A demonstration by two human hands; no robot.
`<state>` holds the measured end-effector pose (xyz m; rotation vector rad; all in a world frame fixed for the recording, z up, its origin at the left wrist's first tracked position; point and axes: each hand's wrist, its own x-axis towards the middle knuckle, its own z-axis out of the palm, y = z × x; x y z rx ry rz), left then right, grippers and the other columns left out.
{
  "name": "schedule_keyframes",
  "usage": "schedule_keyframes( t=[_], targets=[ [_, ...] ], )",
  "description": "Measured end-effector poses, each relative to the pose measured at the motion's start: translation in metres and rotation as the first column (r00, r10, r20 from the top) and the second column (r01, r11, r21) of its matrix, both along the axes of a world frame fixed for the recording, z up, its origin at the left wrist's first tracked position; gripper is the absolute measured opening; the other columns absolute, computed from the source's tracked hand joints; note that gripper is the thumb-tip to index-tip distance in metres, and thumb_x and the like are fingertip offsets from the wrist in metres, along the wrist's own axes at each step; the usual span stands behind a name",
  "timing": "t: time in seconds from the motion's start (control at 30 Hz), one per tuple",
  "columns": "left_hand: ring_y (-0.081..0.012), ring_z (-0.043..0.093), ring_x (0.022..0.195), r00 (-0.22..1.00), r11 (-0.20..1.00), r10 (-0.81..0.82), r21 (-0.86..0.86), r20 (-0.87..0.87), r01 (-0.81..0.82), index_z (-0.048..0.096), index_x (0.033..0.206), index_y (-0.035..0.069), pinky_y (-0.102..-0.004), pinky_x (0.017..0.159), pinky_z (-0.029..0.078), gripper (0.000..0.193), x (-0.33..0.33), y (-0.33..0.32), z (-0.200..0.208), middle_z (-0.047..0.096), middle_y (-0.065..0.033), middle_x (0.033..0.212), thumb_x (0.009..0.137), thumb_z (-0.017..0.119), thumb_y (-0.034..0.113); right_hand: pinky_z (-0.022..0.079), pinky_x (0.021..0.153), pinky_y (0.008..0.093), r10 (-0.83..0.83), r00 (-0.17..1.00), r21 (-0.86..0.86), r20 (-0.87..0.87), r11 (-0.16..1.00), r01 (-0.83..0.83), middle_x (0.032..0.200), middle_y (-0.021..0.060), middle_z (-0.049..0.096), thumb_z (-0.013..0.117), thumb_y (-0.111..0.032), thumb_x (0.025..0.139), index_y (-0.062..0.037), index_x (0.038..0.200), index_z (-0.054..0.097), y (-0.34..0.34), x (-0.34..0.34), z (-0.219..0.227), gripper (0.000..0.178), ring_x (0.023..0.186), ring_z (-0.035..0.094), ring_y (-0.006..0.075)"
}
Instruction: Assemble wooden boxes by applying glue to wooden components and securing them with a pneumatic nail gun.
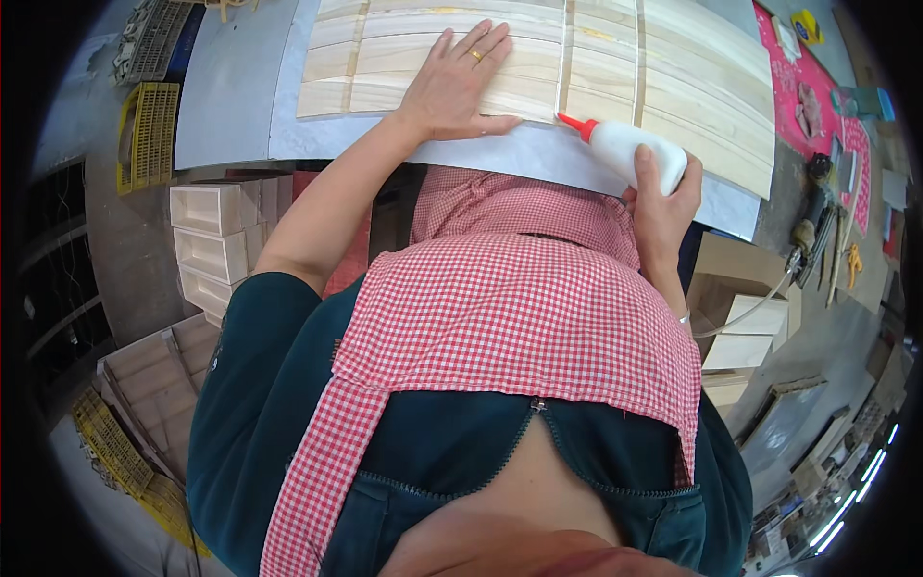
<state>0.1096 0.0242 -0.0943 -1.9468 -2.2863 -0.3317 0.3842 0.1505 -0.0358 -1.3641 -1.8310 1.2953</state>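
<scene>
Pale wooden boards lie side by side on the table, crossed by several narrow grooves. My left hand is pressed flat on them left of the middle, fingers spread, with a ring on one finger. In my right hand is a white glue bottle, tilted with its red nozzle pointing left. The nozzle tip is at the near end of the middle groove, where a whitish line shows. My right fingers wrap round the bottle's base, partly hidden behind it.
The light table top extends to the left. Yellow plastic crates and stacked small wooden boxes stand at left. On the right are a pink cloth, a hand tool with a hose and a cardboard box.
</scene>
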Motion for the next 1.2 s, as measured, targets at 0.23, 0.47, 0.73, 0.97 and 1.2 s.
schedule_keyframes(
  t=[0.23, 0.47, 0.73, 0.97, 1.2],
  targets=[
    [-0.0287, 0.023, 0.153, 0.999, 1.0, 0.006, -0.013, 0.035, -0.005, 0.035, 0.154, 0.007, -0.0523, 0.124, 0.017, 0.097, -0.007, -0.004, 0.007, 0.03, -0.0109, 0.164, 0.082, 0.063, 0.065, 0.052, 0.057, 0.0275, 0.071, 0.991, -0.112, -0.114, 0.99, -0.084, 0.101, 0.016, 0.06, 0.067, -0.029, 0.095, 0.0013, 0.12, 0.054, 0.012, -0.011, 0.022, 0.041, 0.081, 0.063, 0.0222],
    [-0.0273, 0.029, 0.15, 0.963, 0.953, 0.216, 0.182, 0.163, -0.244, 0.044, 0.149, 0.006, -0.0499, 0.122, 0.022, 0.064, -0.116, -0.031, 0.013, 0.035, -0.0097, 0.161, 0.099, 0.05, 0.047, 0.052, 0.064, 0.0291, 0.264, 0.911, 0.025, -0.318, 0.963, -0.27, 0.105, 0.0179, 0.058, 0.068, -0.037, 0.094, 0.0044, 0.124, 0.05, 0.024, -0.129, 0.025, 0.054, 0.08, 0.063, 0.0228],
    [-0.0241, 0.029, 0.151, 0.873, 0.868, 0.483, 0.09, 0.073, -0.488, 0.047, 0.149, 0.014, -0.0505, 0.122, 0.022, 0.049, -0.211, -0.053, -0.008, 0.039, 0.0011, 0.16, 0.104, 0.044, 0.032, 0.055, 0.06, 0.0286, 0.296, 0.867, -0.003, -0.4, 0.946, -0.324, 0.104, 0.0208, 0.059, 0.072, -0.037, 0.091, 0.0079, 0.119, 0.047, 0.013, -0.302, -0.002, 0.059, 0.068, 0.066, 0.0218],
    [-0.0194, 0.03, 0.151, 0.851, 0.854, 0.505, 0.063, 0.141, -0.517, 0.052, 0.146, 0.014, -0.0509, 0.122, 0.022, 0.045, -0.213, -0.055, -0.014, 0.046, 0.0053, 0.155, 0.104, 0.043, 0.026, 0.056, 0.052, 0.0252, 0.25, 0.922, 0.054, -0.296, 0.968, -0.245, 0.105, 0.0225, 0.058, 0.072, -0.04, 0.092, 0.0095, 0.118, 0.045, 0.013, -0.363, -0.029, 0.062, 0.066, 0.068, 0.0217],
    [-0.0254, 0.039, 0.145, 0.889, 0.868, 0.455, 0.194, 0.059, -0.457, 0.056, 0.141, 0.011, -0.0491, 0.117, 0.031, 0.043, -0.214, -0.055, -0.017, 0.052, -0.0026, 0.15, 0.101, 0.047, 0.023, 0.056, 0.077, 0.0379, 0.247, 0.95, 0.115, -0.191, 0.967, -0.228, 0.104, 0.0242, 0.061, 0.072, -0.038, 0.089, 0.0104, 0.118, 0.047, 0.003, -0.359, -0.032, 0.061, 0.085, 0.067, 0.0309]
  ],
)
